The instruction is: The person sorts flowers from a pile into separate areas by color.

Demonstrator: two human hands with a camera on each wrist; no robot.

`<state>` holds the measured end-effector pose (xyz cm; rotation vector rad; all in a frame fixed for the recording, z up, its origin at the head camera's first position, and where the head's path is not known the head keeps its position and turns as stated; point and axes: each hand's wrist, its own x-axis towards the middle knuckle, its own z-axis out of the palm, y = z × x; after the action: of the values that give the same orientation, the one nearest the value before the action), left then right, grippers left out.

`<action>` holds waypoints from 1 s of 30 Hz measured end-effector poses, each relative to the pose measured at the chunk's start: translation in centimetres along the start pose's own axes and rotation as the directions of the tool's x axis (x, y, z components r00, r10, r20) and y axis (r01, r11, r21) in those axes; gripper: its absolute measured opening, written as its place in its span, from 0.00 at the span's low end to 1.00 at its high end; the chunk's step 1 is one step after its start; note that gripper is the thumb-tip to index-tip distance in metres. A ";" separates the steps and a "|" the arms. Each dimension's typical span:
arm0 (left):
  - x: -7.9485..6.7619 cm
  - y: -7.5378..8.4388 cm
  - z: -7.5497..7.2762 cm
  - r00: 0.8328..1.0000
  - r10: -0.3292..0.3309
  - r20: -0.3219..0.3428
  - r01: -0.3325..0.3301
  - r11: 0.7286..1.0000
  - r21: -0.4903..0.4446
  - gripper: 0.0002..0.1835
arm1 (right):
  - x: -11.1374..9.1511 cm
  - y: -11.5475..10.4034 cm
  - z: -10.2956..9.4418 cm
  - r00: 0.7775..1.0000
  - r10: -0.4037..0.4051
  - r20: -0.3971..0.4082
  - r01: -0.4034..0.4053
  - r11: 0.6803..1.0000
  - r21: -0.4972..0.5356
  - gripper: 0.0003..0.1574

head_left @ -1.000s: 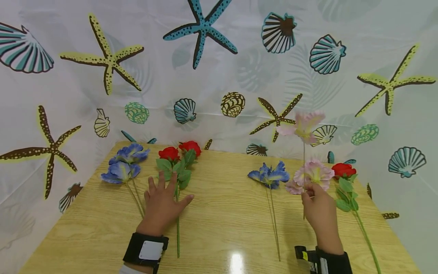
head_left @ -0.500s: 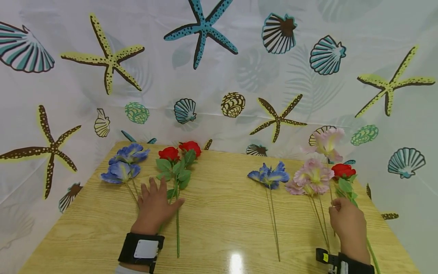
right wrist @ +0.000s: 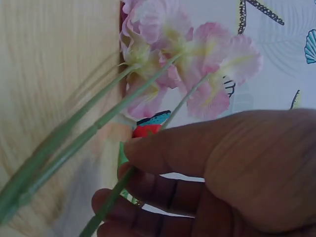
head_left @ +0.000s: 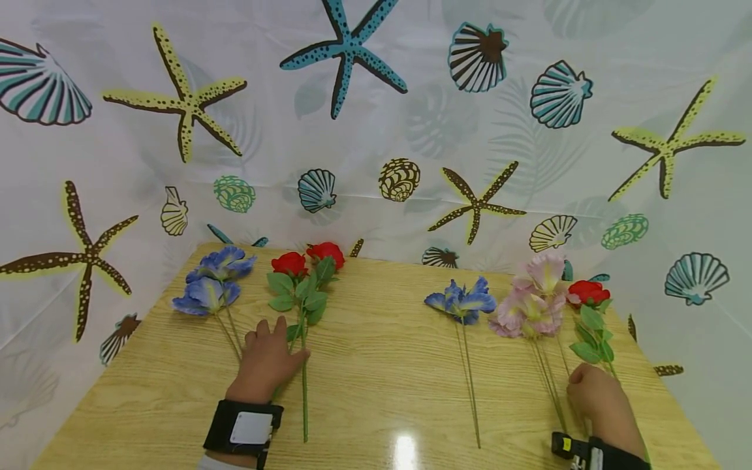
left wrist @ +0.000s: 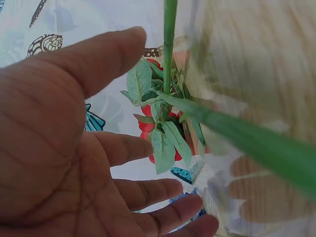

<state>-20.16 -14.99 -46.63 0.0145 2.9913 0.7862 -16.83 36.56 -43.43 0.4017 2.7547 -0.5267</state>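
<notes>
My right hand (head_left: 602, 398) pinches the thin green stem (right wrist: 111, 197) of a pink artificial flower (head_left: 545, 271) between thumb and fingers. Its bloom sits just behind the other pink flowers (head_left: 525, 314), whose stems (right wrist: 94, 126) run side by side along the table in the right wrist view. On the left, my left hand (head_left: 264, 362) hovers beside the stems of two red roses (head_left: 289, 264), fingers spread and loosely bent. The left wrist view shows its palm facing the green rose stems (left wrist: 247, 140) without gripping them.
Two blue flowers (head_left: 211, 287) lie at the far left of the wooden table (head_left: 376, 365). Another blue flower (head_left: 461, 300) lies right of centre. A single red rose (head_left: 589, 292) is at the right edge. A shell-and-starfish cloth (head_left: 376, 130) hangs behind.
My right hand has carried the pink flower rightward, then lowered it toward the table, close to the other pink ones. My left hand has drawn back slightly toward me, off the rose leaves.
</notes>
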 end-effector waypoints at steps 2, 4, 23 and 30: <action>-0.1 0.1 -0.1 1.000 0.007 0.005 -0.007 1.000 0.000 0.43 | 0.2 0.2 0.2 1.000 -0.011 0.027 0.011 1.000 0.001 0.06; -0.2 0.2 -0.3 1.000 0.010 0.007 -0.010 1.000 -0.009 0.41 | 0.4 0.3 0.4 0.999 -0.022 0.028 0.022 1.000 -0.001 0.06; -0.3 0.4 -0.5 0.999 -0.023 0.027 0.024 0.999 -0.033 0.31 | 0.3 0.1 -0.4 0.998 -0.020 0.056 0.020 1.000 0.002 0.37; -0.2 0.4 -0.6 1.000 0.015 0.021 -0.014 1.000 -0.012 0.20 | 0.3 -0.2 -1.1 1.000 -0.002 0.017 0.002 0.999 0.034 0.47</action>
<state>-19.96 -14.91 -45.94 0.0438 2.9699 0.8007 -17.39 36.85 -42.51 0.4010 2.7337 -0.5754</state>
